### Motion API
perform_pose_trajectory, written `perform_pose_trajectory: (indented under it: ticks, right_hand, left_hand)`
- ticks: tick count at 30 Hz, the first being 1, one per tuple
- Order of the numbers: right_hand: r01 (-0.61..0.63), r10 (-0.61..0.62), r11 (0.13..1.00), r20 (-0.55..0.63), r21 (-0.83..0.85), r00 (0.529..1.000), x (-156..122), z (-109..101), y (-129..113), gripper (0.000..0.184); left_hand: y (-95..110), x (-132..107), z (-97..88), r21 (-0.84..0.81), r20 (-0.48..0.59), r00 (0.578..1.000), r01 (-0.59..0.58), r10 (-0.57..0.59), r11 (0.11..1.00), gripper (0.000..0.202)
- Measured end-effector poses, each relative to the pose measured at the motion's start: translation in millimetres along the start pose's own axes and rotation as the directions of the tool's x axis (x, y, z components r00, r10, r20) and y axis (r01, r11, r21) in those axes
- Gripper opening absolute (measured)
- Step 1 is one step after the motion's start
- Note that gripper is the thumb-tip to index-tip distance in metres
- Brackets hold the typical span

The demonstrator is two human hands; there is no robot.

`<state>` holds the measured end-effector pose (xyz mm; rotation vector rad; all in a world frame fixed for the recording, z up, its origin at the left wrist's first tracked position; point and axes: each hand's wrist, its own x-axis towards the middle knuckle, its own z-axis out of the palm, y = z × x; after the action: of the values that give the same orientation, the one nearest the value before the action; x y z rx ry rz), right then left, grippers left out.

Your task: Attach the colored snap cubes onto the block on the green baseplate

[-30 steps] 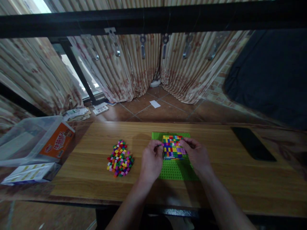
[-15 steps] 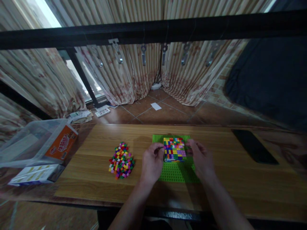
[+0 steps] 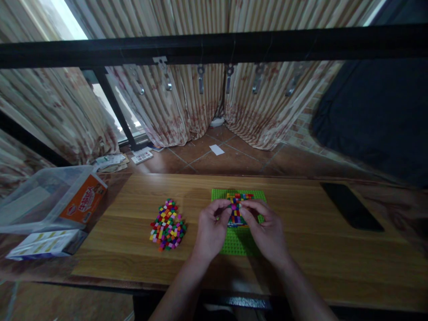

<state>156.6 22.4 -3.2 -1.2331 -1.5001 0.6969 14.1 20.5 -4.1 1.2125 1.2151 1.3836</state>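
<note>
A green studded baseplate [image 3: 242, 243] lies on the table under both hands. On it stands a block of small multicoloured toy bricks [image 3: 238, 218], partly covered by my fingers. My left hand [image 3: 211, 229] is closed in a pinch at the block's left side, with a small magenta brick [image 3: 233, 207] at its fingertips. My right hand [image 3: 267, 229] reaches over the block from the right, thumb and index finger pinched close to the left fingertips. A whitish speck shows at the right fingertips, too small to name. Left of my hands lies a loose pile of small coloured bricks [image 3: 168, 225].
A black phone-like slab [image 3: 351, 206] lies at the right of the wooden table [image 3: 127, 240]. Beyond the left edge are a clear plastic bin [image 3: 43, 191] with an orange label and a white box [image 3: 45, 244]. A dark bar [image 3: 214, 47] crosses in front of the curtains.
My right hand has moved left from the block's right side and over it, its fingertips now close to the left ones. The left hand has stayed nearly in place.
</note>
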Motion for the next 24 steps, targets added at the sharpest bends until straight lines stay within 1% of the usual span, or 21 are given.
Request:
perform_pose_trajectory:
  ticks: [2,4,9,12,16,19,22,24]
  right_hand:
    - [0.019,-0.019,1.0,0.06,0.011,0.998,-2,1,-4,0.016]
    - [0.014,-0.017,0.999,0.082,0.038,0.996,-3,1,-6,0.014]
    - [-0.045,0.035,0.988,0.066,0.145,0.997,-3,0,-7,0.01]
    - [-0.062,0.044,0.977,0.091,0.205,0.995,-1,-2,-5,0.008]
    - [-0.09,0.059,0.958,0.12,0.271,0.991,0,-5,-4,0.007]
    - [-0.109,0.092,0.958,0.074,0.264,0.993,2,-10,-2,0.007]
    - [-0.13,0.143,0.969,-0.05,0.208,0.988,7,-20,3,0.011]
    - [-0.144,0.16,0.981,-0.127,0.129,0.979,10,-28,10,0.016]
  left_hand:
    - [3,-2,-0.2,-0.023,0.032,0.999,-0.012,0.013,1.0,0.013]
    - [5,-3,-0.1,-0.039,0.048,0.999,-0.019,0.021,0.999,0.013]
    - [7,-3,-0.3,-0.091,0.081,0.996,-0.023,0.031,0.996,0.011]
    - [8,-2,-1.4,-0.139,0.108,0.994,0.026,-0.011,0.99,0.008]
    - [12,-1,-2.8,-0.177,0.137,0.988,0.099,-0.075,0.979,0.01]
    - [15,0,-3.4,-0.178,0.102,0.989,0.125,-0.108,0.976,0.01]
    - [13,1,-4.9,-0.177,0.04,0.99,0.141,-0.136,0.974,0.01]
    - [10,3,-6.6,-0.183,-0.013,0.99,0.139,-0.144,0.973,0.009]
